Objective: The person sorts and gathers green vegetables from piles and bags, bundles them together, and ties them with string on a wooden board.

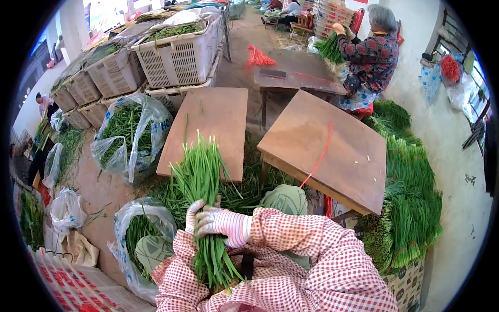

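Note:
A thick bunch of green garlic chives (196, 174) stands nearly upright over my lap, its cut ends fanning out below. My right hand (224, 224), in a striped white and pink glove, is closed across the front of the bunch. On the bunch's left side, my left hand (192, 214) is closed around it, partly covered by the right hand and the leaves. Just beyond the bunch is a brown board (218, 122) with a few loose blades on it. A red tie strip (323, 151) lies on the brown table (338, 143) to the right.
Tied chive bundles (413, 197) are piled along the right wall. Plastic bags of greens (130, 135) stand at left, with stacked white crates (179, 60) behind. Loose stalks (249, 182) cover the floor ahead. A person (371, 62) handles greens at a farther table (291, 67).

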A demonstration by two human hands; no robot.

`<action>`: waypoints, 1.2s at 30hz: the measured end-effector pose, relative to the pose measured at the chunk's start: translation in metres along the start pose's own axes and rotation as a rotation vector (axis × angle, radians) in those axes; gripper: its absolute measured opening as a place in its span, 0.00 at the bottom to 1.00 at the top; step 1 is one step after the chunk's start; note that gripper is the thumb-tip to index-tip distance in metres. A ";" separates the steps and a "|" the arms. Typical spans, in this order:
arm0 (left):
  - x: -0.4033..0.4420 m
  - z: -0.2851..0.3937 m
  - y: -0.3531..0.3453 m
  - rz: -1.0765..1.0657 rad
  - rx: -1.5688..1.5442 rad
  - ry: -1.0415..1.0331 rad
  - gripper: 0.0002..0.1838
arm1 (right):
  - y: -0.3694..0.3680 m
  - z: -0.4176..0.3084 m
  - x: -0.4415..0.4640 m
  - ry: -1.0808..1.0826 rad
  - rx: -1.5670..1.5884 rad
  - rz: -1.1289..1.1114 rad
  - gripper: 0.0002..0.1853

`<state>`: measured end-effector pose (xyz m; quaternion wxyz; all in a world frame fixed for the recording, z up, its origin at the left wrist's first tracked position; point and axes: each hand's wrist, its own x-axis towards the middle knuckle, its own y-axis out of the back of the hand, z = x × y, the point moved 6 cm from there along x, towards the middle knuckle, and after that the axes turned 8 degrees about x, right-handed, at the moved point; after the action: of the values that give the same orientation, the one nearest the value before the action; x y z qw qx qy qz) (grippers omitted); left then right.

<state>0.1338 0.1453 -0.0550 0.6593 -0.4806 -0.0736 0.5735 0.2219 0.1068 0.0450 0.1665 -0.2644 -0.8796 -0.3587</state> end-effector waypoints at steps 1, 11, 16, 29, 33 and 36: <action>0.000 0.001 0.005 -0.049 -0.071 0.021 0.28 | 0.001 -0.011 -0.003 0.003 0.168 -0.077 0.27; -0.117 0.045 0.014 -0.025 0.711 -0.036 0.29 | -0.060 0.024 -0.016 -0.408 1.739 0.639 0.65; -0.195 0.004 0.045 0.147 0.920 0.182 0.39 | -0.053 0.044 -0.016 -0.321 1.975 0.910 0.60; -0.203 -0.054 0.085 0.170 0.543 0.364 0.35 | 0.015 0.157 -0.033 -1.050 1.354 1.102 0.12; -0.201 -0.047 0.064 0.238 0.484 0.297 0.36 | 0.116 0.173 -0.055 -0.914 0.930 1.119 0.21; -0.199 -0.053 0.072 0.282 0.347 0.326 0.35 | 0.105 0.115 -0.020 -0.840 0.760 0.558 0.29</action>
<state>0.0525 -0.0569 -0.0445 0.6486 -0.4518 0.2005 0.5788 0.2879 0.2457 0.0133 -0.0236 -0.5247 -0.8337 0.1703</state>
